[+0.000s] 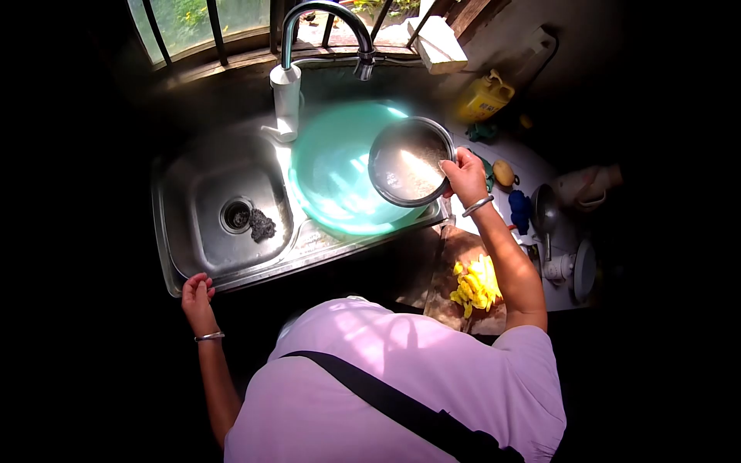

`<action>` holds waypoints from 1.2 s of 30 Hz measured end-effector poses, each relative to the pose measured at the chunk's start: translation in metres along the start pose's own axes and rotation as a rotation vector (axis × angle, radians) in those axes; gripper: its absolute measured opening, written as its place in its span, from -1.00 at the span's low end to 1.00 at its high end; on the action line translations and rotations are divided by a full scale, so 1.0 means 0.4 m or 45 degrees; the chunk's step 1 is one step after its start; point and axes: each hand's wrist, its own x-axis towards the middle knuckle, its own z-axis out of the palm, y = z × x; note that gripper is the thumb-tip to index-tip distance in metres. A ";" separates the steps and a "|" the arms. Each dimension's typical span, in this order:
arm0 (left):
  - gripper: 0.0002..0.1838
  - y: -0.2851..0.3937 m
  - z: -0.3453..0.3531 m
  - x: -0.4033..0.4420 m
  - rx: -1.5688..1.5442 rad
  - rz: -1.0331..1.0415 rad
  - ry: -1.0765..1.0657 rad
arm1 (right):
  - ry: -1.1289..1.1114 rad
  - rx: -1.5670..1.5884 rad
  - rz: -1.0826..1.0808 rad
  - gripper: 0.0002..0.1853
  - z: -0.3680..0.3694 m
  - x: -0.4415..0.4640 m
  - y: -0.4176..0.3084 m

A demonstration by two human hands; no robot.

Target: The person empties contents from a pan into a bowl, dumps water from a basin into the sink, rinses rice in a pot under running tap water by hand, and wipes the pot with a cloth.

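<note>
Head camera view: the 2 hands are well apart. The right hand (466,176) is clamped on the near-right rim of a dark, round, smooth-walled bowl (397,201), the thumb over the edge. The left hand (198,292) is loosely curled beside the sink's near-left corner, with nothing visible in its grip; whether it touches the metal I cannot tell. The bowl lies directly left of the right hand, much the nearer of the 2, and far across to the right from the left hand. Being round, it shows no long axis; its mouth faces up, and pale, fine grains (417,176) lie inside under a bright streak of sun.

Beneath the bowl's left side spreads a wide, round, pale-green plastic basin (320,181), glossy and translucent; contact between them is unclear. Farther left, a brushed stainless-steel sink (202,174) with rounded corners holds 1 frizzy black clump (262,225) beside its drain. A white-bodied tap with a shiny chrome arch (286,100) stands behind. Nearer the body, glossy yellow strips (476,285) heap on a brown board (440,305); past the right arm, a white counter (567,299) carries a rounded metal ladle (546,208).
</note>
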 end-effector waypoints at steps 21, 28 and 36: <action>-0.85 0.015 0.006 -0.006 -0.130 -0.078 -0.026 | 0.050 -0.136 -0.090 -0.81 -0.013 0.006 -0.043; -0.86 0.020 0.010 -0.010 -0.166 -0.123 -0.026 | 0.071 -0.164 -0.122 -0.82 -0.019 0.009 -0.050; -0.87 0.022 0.016 -0.014 -0.175 -0.128 -0.059 | 0.157 -0.383 -0.276 -0.85 -0.026 0.036 -0.017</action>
